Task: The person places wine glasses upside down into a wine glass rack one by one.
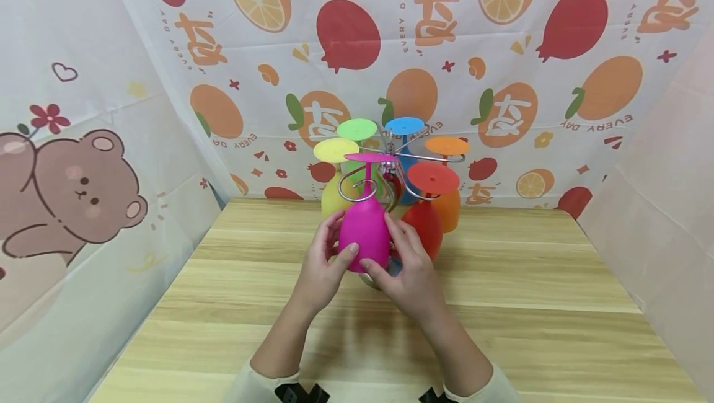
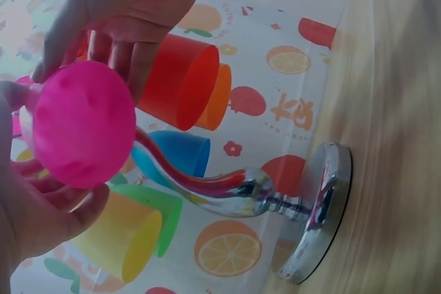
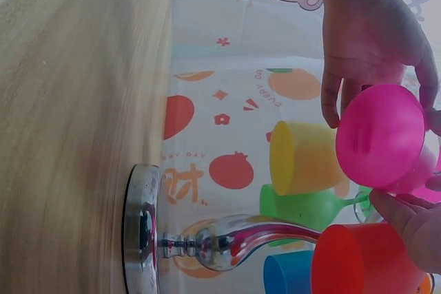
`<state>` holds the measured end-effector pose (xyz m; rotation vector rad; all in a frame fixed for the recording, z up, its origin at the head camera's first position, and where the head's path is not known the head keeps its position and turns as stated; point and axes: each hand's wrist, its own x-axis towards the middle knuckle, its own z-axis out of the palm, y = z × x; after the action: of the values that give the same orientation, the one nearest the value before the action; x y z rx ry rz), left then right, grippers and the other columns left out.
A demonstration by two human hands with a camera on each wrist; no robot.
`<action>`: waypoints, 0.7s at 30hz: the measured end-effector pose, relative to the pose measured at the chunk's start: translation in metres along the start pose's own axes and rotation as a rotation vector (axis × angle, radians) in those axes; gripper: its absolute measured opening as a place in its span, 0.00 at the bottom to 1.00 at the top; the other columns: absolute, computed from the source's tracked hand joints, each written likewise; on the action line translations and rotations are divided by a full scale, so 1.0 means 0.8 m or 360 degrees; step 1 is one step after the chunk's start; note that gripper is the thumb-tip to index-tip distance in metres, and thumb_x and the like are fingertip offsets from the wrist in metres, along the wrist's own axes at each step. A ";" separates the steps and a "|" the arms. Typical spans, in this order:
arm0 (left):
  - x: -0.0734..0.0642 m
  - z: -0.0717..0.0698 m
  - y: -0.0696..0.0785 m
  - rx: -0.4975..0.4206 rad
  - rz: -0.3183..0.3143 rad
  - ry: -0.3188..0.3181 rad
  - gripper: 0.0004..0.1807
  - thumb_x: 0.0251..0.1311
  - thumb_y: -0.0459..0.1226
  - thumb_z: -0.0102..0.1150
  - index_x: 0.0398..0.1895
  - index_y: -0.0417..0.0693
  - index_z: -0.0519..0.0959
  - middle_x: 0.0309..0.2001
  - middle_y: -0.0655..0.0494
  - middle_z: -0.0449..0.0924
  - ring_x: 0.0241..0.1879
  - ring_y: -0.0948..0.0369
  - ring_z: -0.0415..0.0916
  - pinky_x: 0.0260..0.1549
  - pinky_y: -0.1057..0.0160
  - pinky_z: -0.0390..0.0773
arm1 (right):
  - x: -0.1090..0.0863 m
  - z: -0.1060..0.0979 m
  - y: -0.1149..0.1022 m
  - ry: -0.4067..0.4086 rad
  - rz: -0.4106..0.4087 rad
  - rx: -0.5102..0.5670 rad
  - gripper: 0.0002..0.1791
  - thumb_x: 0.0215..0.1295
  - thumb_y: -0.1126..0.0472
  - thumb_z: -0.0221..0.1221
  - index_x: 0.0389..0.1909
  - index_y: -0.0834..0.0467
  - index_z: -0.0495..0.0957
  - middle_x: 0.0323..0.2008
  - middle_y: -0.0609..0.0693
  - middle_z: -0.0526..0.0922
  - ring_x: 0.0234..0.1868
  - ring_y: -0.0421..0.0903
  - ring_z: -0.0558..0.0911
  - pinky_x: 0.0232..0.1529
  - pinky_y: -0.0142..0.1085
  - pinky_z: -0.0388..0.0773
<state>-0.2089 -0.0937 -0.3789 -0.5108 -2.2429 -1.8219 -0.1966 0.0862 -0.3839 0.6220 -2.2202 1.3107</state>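
A pink plastic goblet (image 1: pixel 365 235) hangs upside down by its stem in a wire loop of a silver metal rack (image 2: pixel 324 204). My left hand (image 1: pixel 323 263) holds the goblet's bowl from the left side. From the other side my right hand (image 1: pixel 411 273) grips the same bowl, thumbs of both hands at the front near the rim. In the left wrist view the round mouth of the goblet (image 2: pixel 86 125) faces the camera, fingers on either side. A red goblet (image 1: pixel 426 226) hangs close by the right hand's fingers, and a yellow goblet (image 1: pixel 334 195) is behind the left.
Green (image 1: pixel 357 129), blue (image 1: pixel 404 126) and orange goblets (image 1: pixel 446 204) hang round the back of the rack. Its round chrome base (image 3: pixel 141 232) stands on the wooden table (image 1: pixel 530 304). Fruit-printed cloth (image 1: pixel 357 99) hangs behind the table, and a bear-printed cloth (image 1: pixel 83 186) at left.
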 end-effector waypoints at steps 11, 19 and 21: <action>0.001 -0.016 0.007 0.0036 -0.0082 -0.0090 0.39 0.63 0.46 0.63 0.75 0.56 0.57 0.67 0.55 0.68 0.63 0.53 0.71 0.58 0.48 0.76 | 0.000 0.002 0.002 -0.0034 -0.0119 -0.0050 0.43 0.59 0.51 0.69 0.74 0.50 0.61 0.68 0.48 0.68 0.65 0.47 0.72 0.46 0.45 0.84; 0.001 -0.024 0.009 0.0022 -0.0088 -0.0183 0.40 0.62 0.44 0.64 0.75 0.56 0.56 0.66 0.53 0.67 0.61 0.52 0.72 0.57 0.49 0.78 | 0.000 0.001 0.001 -0.0070 -0.0177 -0.0056 0.44 0.57 0.52 0.71 0.73 0.50 0.62 0.68 0.49 0.68 0.66 0.48 0.71 0.47 0.42 0.84; 0.001 -0.026 0.010 0.0015 -0.0085 -0.0204 0.41 0.62 0.43 0.64 0.75 0.55 0.55 0.66 0.53 0.67 0.62 0.51 0.73 0.57 0.47 0.77 | 0.000 0.000 0.000 -0.0076 -0.0180 -0.0051 0.45 0.56 0.52 0.71 0.73 0.49 0.61 0.68 0.48 0.68 0.66 0.48 0.71 0.47 0.42 0.84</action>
<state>-0.2075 -0.1125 -0.3671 -0.5876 -2.3691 -1.8522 -0.1969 0.0862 -0.3841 0.7629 -2.2052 1.2130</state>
